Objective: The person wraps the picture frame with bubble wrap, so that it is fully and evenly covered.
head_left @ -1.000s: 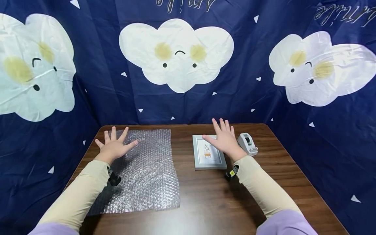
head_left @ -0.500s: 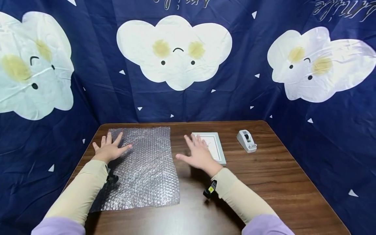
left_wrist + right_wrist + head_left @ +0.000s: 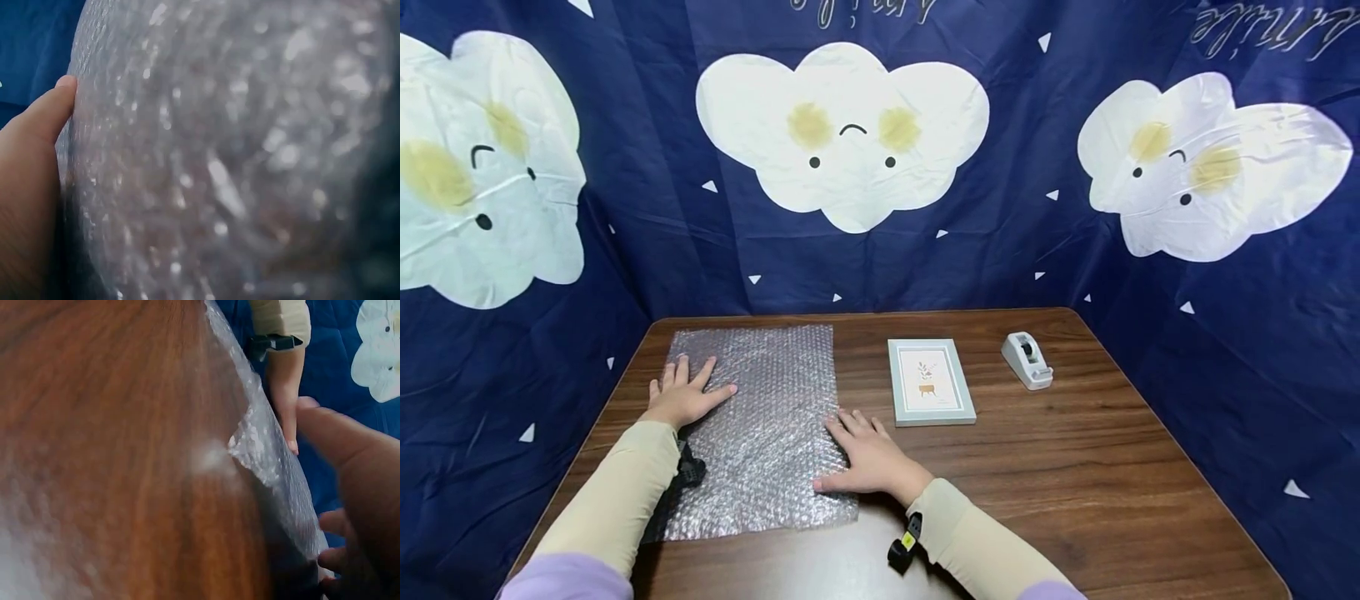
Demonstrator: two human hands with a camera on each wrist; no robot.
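Note:
A sheet of clear bubble wrap [image 3: 767, 400] lies spread on the left half of the wooden table. My left hand [image 3: 685, 400] rests on its upper left part, fingers spread. At the sheet's right edge my right hand [image 3: 872, 458] lies with fingers extended, thumb and fingertips over the border. In the left wrist view the bubble wrap [image 3: 212, 150] fills most of the picture, with the thumb at its left side. The right wrist view shows the bubble wrap's edge [image 3: 262, 444] slightly raised off the wood, the right fingertips right beside it.
A pale blue picture frame [image 3: 932, 382] with a potted-plant print lies right of the bubble wrap. Farther right stands a white tape dispenser [image 3: 1027, 361]. The brown table [image 3: 1075, 467] is bordered by dark blue curtains [image 3: 865, 275] with cloud prints.
My right hand has moved left and toward me, from over the picture frame to the bubble wrap's right edge. The left hand has come down slightly onto the sheet.

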